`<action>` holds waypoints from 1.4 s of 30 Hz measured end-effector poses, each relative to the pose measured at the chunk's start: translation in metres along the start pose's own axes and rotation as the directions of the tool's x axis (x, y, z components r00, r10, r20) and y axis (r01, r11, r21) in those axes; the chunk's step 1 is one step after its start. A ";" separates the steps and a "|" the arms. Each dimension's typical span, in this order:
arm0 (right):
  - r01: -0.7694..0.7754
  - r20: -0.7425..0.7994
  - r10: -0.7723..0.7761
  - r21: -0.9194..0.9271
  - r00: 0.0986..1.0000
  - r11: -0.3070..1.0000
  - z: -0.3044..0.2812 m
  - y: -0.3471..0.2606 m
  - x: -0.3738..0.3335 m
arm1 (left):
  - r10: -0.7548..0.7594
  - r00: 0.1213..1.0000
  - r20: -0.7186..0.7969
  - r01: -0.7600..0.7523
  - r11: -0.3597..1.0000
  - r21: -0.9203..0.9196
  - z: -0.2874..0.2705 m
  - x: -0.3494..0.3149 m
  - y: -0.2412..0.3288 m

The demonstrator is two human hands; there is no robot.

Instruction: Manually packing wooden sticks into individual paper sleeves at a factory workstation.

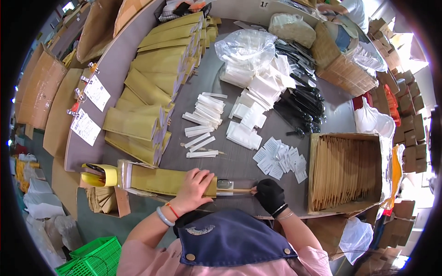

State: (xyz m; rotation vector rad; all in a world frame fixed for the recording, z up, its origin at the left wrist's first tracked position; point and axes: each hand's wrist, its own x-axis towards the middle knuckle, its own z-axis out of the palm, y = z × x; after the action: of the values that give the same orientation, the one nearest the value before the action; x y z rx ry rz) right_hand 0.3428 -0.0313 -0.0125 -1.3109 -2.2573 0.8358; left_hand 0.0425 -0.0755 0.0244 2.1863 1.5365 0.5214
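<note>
My left hand (195,187) lies with stretched fingers on a long brown kraft paper sleeve (156,180) at the table's near edge. Under the sleeve's left end is a clear-walled holder (123,174). From the sleeve's right end sticks out a clear plastic bit with something grey (224,183) in it, and below it a thin brown strip or stick (239,189). My right hand (269,195), in a black glove, is closed on the strip's right end. Beyond my hands lie small printed cards (278,158) and white paper strips (205,112).
Overlapping kraft sleeves (152,78) fill the left side. White packets (251,115) and black plastic-wrapped pieces (301,106) lie mid-table. At right stands a carton (313,175) packed with brown sleeves. A yellow container (108,175) sits at left, above a small box. Another person (352,11) is at the far right.
</note>
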 end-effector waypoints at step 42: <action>0.069 0.019 -0.067 -0.429 0.998 0.901 -0.062 -0.055 0.020 | -0.339 0.874 -0.348 0.323 0.941 -0.106 0.037 -0.011 -0.025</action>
State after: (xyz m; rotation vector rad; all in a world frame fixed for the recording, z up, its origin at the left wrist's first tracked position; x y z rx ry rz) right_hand 0.3350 -0.0169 0.0711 -1.3958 -2.5699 0.3181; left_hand 0.0389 -0.0825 -0.0211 1.8011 2.0189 0.8694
